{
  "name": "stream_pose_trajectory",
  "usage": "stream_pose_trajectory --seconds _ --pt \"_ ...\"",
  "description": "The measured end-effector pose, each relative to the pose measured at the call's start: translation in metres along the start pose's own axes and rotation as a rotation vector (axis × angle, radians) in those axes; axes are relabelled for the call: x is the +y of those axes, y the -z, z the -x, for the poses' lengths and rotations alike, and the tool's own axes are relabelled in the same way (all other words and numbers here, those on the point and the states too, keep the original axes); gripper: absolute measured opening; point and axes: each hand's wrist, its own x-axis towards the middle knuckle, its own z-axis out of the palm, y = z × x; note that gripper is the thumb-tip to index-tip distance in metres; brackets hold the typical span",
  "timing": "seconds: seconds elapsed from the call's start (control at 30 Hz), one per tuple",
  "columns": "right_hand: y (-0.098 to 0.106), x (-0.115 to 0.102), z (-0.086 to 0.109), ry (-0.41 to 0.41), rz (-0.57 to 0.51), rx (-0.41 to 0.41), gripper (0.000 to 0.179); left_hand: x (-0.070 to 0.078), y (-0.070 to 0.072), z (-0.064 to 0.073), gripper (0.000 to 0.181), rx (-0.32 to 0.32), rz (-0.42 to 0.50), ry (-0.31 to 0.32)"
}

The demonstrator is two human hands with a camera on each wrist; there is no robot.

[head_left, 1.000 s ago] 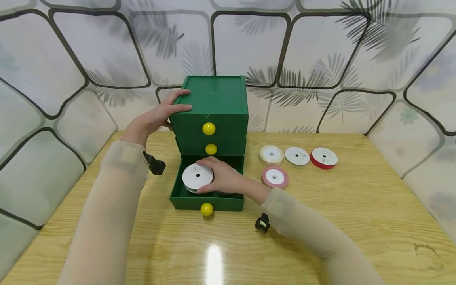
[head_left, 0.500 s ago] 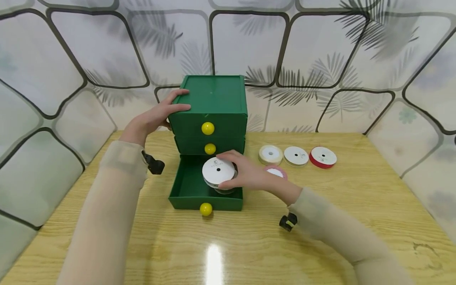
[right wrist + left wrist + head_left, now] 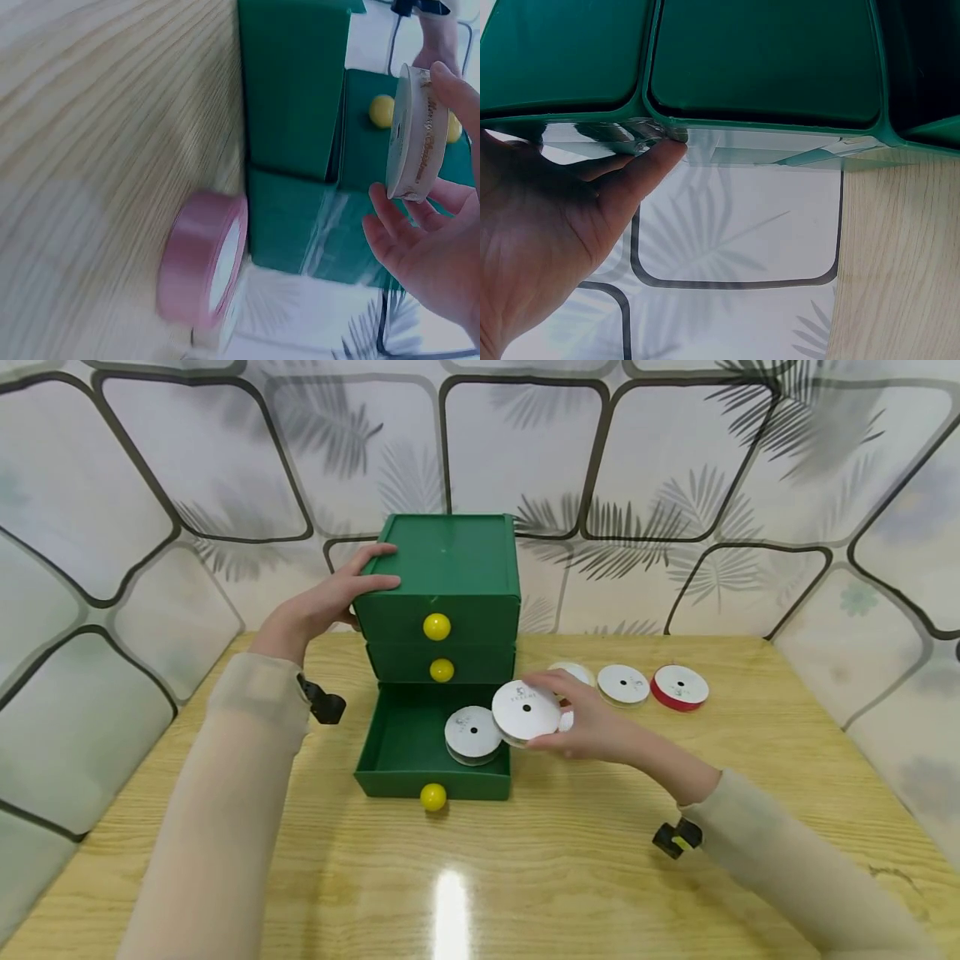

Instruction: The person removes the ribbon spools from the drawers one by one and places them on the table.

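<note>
My right hand [image 3: 603,724] pinches a white ribbon spool [image 3: 517,720] by its rim, over the right edge of the pulled-out bottom drawer [image 3: 405,785]. The right wrist view shows gold lettering on the ribbon round that spool's edge. Inside the drawer, toward its right side, lies another white-faced ribbon spool [image 3: 463,739]. My left hand [image 3: 318,607] rests on the upper left edge of the green drawer cabinet [image 3: 457,556], two fingers lying over its top. In the left wrist view, a fingertip touches the cabinet's side.
On the table right of the cabinet lie a cream spool [image 3: 573,670], partly hidden, a white spool [image 3: 622,683] and a red spool [image 3: 680,685]. A pink spool [image 3: 199,255] is mostly hidden by my right hand in the head view. A patterned wall stands behind.
My right hand has carried the white ribbon spool from the drawer's left side rightward past its right edge, uncovering the other spool in the drawer. My left hand has stayed on the cabinet.
</note>
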Motion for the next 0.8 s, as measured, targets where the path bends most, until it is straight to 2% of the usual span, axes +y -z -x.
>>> stream_pose_trajectory --seconds 0.2,0.37,0.6,0.8 --pt "0.016 0.014 0.019 -0.033 0.030 0.013 0.082 0.000 0.001 0.001 0.072 0.000 0.002 -0.002" --pt "0.029 0.024 0.033 -0.092 0.053 0.036 0.084 0.000 0.001 0.001 0.072 0.004 0.001 0.000" --pt "0.043 0.040 0.053 -0.077 0.112 0.099 0.076 -0.001 0.001 0.001 0.072 0.000 0.001 -0.001" --pt "0.053 0.054 0.070 -0.141 0.144 0.129 0.076 -0.001 0.000 0.001 0.071 0.000 0.003 -0.004"
